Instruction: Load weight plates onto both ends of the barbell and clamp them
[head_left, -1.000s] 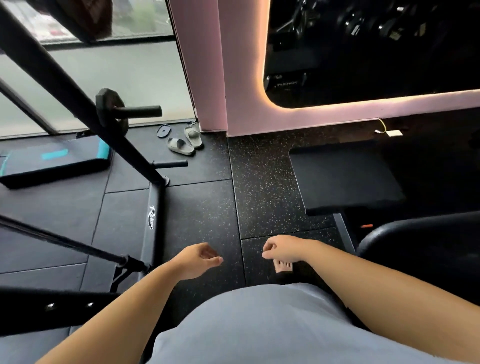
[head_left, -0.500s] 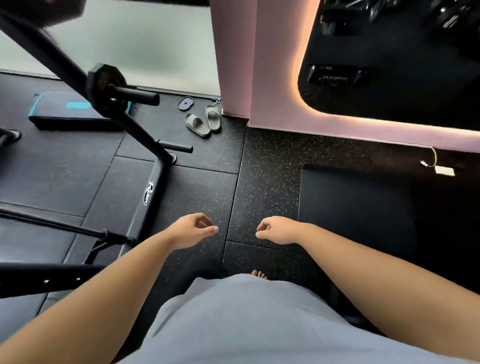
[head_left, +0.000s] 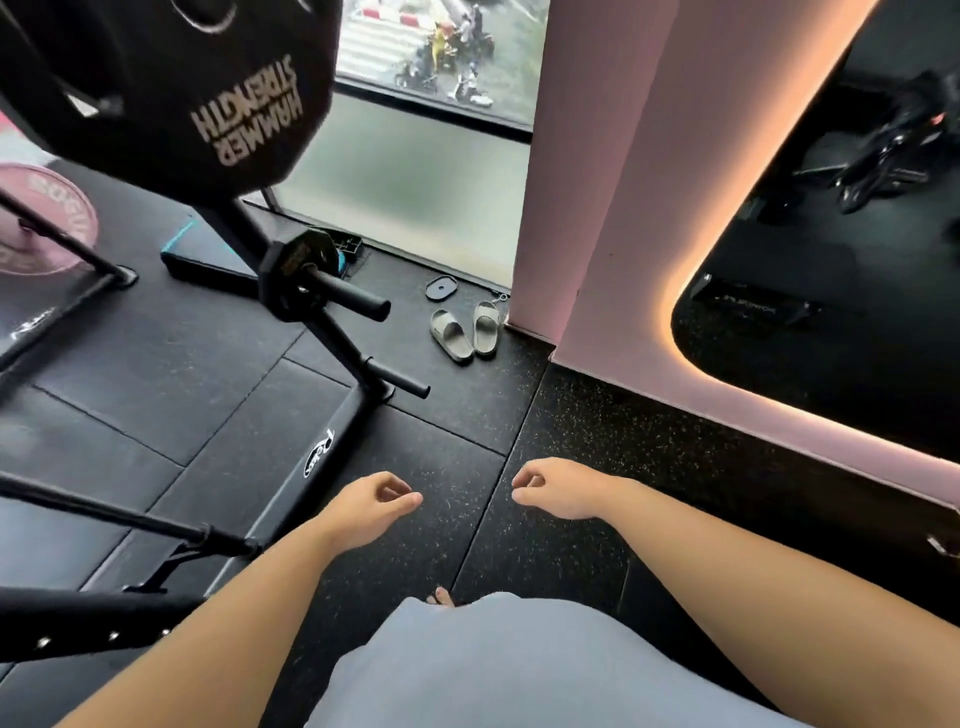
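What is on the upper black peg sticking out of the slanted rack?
One small black round weight plate sits on the upper black metal peg, pushed back towards the slanted black rack post. The plate hides where peg meets post.

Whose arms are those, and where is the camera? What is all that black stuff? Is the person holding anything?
The camera sits on a person's head and looks down, so you see their own two arms reaching out from the bottom of the picture. The left hand and the right hand hang above the floor with fingers loosely curled. They hold nothing.

This is a gym. The big black round thing at the top left is a weight plate, a heavy disc that slides onto a bar. A smaller black plate sits on a peg of the black metal rack. A pink plate shows at the left edge. A pair of grey slippers lies on the floor by the pink wall. The grey at the bottom is the person's shirt.
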